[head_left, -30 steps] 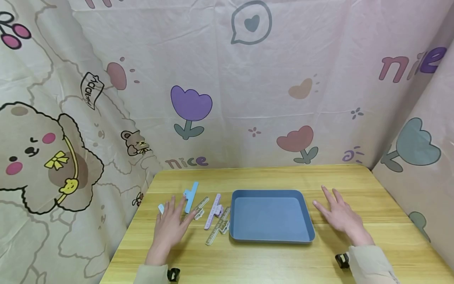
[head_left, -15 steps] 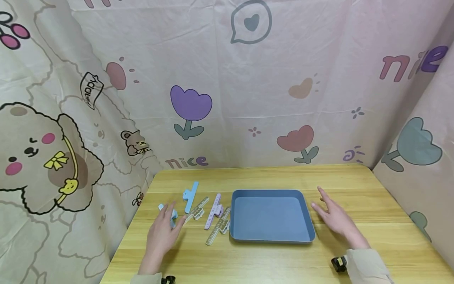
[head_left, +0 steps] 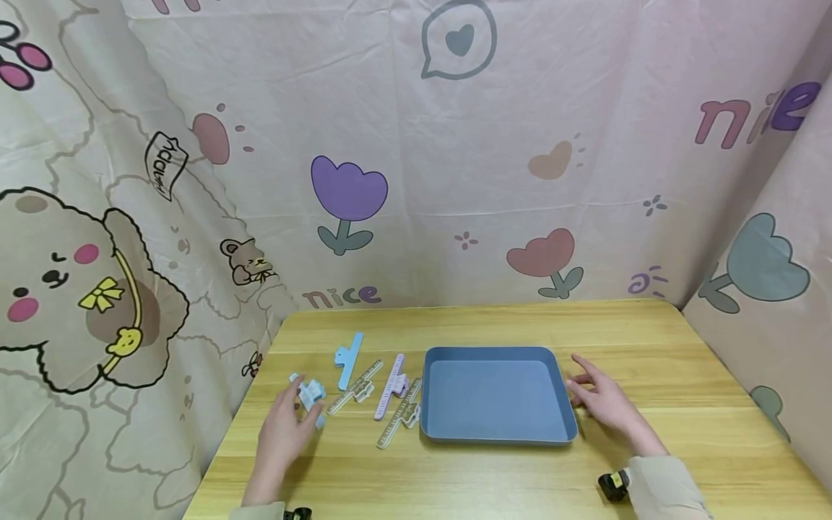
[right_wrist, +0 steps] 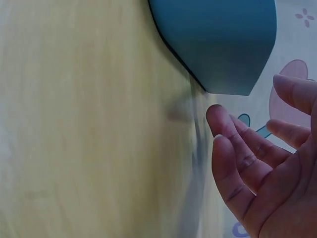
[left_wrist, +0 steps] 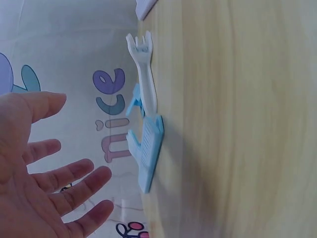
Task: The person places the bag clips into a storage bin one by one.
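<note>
In the head view my left hand (head_left: 284, 431) hovers beside a pale blue ruler clip (head_left: 312, 392) at the left of the table. The left wrist view shows its fingers spread and apart from that ruler clip (left_wrist: 152, 153). Behind it lies another blue ruler clip (head_left: 349, 362). A clear ruler clip (head_left: 356, 391), a purple ruler clip (head_left: 391, 388) and a second clear ruler clip (head_left: 399, 417) extend rightward to a blue-grey tray (head_left: 497, 393). My right hand (head_left: 607, 406) is held by the tray's right side, fingers loosely bent around nothing; whether a fingertip touches the rim cannot be told.
The wooden table (head_left: 494, 484) reaches back to a patterned cloth backdrop (head_left: 448, 159). More cloth hangs along the left and right sides. Each wrist wears a small black camera, such as the right one (head_left: 613, 486).
My left hand has drawn back toward the near left, uncovering the pale blue ruler clip. The right hand has moved left to the tray's side, its fingers bending more. The clips and tray stayed put.
</note>
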### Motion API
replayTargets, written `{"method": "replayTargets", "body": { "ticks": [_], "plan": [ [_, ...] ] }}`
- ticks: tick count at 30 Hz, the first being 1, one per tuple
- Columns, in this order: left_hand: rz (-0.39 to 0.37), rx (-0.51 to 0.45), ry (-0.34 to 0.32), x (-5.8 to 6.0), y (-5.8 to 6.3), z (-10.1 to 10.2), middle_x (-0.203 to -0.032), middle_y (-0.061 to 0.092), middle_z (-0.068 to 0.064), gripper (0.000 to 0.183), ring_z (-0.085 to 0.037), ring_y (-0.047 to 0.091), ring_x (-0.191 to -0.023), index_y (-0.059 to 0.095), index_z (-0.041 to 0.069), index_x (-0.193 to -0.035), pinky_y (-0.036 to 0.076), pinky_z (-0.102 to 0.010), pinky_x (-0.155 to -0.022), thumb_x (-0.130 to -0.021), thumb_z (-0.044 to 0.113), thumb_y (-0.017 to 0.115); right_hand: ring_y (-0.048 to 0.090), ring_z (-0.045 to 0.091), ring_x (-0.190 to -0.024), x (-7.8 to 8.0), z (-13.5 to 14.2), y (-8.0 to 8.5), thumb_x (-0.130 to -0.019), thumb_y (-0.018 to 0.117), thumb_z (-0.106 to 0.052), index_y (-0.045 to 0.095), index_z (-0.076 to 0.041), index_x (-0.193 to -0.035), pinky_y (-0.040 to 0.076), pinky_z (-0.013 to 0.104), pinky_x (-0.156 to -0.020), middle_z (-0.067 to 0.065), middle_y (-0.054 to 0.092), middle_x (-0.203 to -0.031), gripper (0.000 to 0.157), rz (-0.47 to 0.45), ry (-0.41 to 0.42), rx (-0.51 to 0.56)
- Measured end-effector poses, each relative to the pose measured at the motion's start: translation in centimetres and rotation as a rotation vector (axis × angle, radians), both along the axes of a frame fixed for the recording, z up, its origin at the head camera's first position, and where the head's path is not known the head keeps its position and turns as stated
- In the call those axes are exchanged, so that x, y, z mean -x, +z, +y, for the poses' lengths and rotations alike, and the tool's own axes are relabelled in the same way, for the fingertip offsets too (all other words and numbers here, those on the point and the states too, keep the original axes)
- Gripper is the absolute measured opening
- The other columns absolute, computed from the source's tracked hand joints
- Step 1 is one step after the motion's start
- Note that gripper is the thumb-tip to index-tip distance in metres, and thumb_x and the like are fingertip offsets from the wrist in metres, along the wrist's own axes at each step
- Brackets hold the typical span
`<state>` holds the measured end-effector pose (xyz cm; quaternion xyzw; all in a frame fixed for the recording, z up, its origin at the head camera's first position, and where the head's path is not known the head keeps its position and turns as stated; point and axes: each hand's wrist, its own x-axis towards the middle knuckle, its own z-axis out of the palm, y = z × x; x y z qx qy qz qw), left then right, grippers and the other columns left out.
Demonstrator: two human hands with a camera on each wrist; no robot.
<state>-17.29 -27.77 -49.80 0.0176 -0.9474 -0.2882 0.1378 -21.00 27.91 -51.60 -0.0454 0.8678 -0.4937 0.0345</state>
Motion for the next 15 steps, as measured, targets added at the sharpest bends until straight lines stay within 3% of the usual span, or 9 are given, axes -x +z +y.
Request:
{"method": "replayTargets", "body": {
  "ticks": [8, 15],
  "plan": [
    [-0.056, -0.079, 0.004, 0.8, -0.6, -1.6, -0.122, 0.054, -0.03, 0.066, -0.035, 0.06, -0.094, 0.035, -0.005, -0.146, 0.053, -0.049, -0.074, -0.093, 0.018, 0.066, 0.061, 0.023, -0.072, 0.1, -0.3, -0.3, -0.101, 0.054, -0.008, 0.02, 0.002, -0.153, 0.052, 0.032, -0.052, 0.034, 0.053, -0.122, 0.064, -0.058, 0.032, 0.09],
    [-0.107, -0.075, -0.012, 2.3, -0.9, -2.4, -0.124, 0.054, -0.029, 0.064, -0.034, 0.057, -0.094, 0.034, -0.005, -0.147, 0.05, -0.049, -0.077, -0.096, 0.02, 0.063, 0.06, 0.022, -0.071, 0.2, -0.4, -0.4, -0.1, 0.052, -0.003, 0.023, 0.002, -0.153, 0.052, 0.032, -0.052, 0.033, 0.055, -0.119, 0.06, -0.057, 0.05, 0.07]
  ]
}}
